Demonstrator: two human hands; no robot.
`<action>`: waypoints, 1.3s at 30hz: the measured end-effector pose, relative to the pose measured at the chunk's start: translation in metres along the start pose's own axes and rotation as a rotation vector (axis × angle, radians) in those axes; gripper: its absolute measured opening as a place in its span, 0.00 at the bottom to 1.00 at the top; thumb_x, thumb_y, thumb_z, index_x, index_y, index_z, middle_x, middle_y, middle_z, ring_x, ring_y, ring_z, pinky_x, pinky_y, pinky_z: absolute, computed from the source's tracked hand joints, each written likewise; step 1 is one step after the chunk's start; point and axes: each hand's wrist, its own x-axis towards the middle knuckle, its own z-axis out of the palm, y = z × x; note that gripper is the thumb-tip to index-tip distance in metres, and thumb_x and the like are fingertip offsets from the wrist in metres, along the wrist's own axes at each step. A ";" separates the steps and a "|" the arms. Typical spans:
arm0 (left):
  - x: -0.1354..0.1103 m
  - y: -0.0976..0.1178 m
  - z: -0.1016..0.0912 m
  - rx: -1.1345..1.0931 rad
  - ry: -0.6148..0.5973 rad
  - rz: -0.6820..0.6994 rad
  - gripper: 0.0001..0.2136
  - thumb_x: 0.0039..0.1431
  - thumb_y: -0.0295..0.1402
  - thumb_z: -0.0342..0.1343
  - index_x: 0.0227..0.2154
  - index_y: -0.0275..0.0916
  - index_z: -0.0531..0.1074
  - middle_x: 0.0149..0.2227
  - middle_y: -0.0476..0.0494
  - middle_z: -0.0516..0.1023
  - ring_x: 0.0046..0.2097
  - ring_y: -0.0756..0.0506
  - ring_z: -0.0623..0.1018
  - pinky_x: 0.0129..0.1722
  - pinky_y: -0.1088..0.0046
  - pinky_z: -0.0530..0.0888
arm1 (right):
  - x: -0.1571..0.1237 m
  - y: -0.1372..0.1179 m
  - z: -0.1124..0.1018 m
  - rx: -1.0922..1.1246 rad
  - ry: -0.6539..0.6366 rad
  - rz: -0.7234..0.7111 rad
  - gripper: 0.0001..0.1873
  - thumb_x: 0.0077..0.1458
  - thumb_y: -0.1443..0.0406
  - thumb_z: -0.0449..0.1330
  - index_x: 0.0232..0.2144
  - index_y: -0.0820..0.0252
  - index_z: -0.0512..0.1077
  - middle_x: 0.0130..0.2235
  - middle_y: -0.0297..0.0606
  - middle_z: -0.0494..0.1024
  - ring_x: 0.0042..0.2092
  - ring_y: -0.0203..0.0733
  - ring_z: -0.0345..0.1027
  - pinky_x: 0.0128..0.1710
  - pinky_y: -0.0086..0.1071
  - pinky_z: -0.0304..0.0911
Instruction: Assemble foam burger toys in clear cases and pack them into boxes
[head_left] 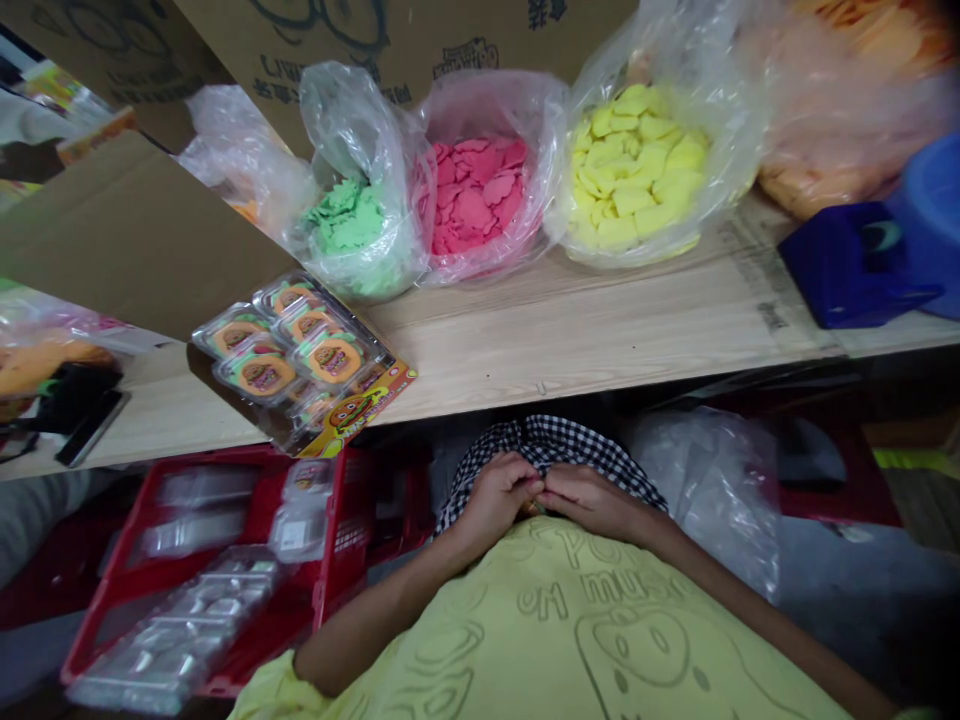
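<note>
Low in front of my shirt, my left hand (501,497) and my right hand (583,497) meet over the checked cloth (551,437) on my lap. The fingers of both are curled and pinched together, thumbs near each other. A small bit of something may show between them, too small and hidden to name. On the table edge to the left stands a display box (375,397) holding several clear packs with burger labels (332,358). Neither hand touches the box or the table.
Plastic bags of green pieces (346,215), pink pieces (480,195) and yellow pieces (637,165) line the back of the wooden table (600,345). A blue tape dispenser (855,265) sits right. Below left, a red crate (330,560) holds clear plastic trays (187,625).
</note>
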 end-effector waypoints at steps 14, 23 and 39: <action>0.008 -0.007 -0.006 -0.782 -0.117 -0.163 0.28 0.36 0.31 0.66 0.44 0.39 0.63 0.41 0.43 0.70 0.39 0.48 0.71 0.40 0.70 0.66 | -0.002 0.009 -0.010 0.343 0.373 0.280 0.21 0.59 0.54 0.45 0.20 0.59 0.60 0.21 0.29 0.60 0.25 0.33 0.55 0.26 0.28 0.51; 0.047 0.047 -0.024 -0.533 -0.183 -0.106 0.33 0.28 0.29 0.68 0.44 0.36 0.66 0.37 0.44 0.72 0.37 0.47 0.71 0.39 0.71 0.67 | 0.007 0.001 -0.057 0.290 0.419 0.239 0.14 0.56 0.54 0.50 0.27 0.59 0.63 0.26 0.30 0.63 0.29 0.35 0.55 0.29 0.28 0.54; 0.072 0.079 0.007 -1.002 0.111 -0.085 0.30 0.36 0.27 0.66 0.46 0.37 0.63 0.42 0.42 0.72 0.40 0.46 0.74 0.41 0.69 0.70 | -0.018 0.016 -0.094 0.346 1.094 0.292 0.13 0.55 0.55 0.50 0.29 0.58 0.64 0.26 0.32 0.65 0.27 0.37 0.57 0.27 0.30 0.55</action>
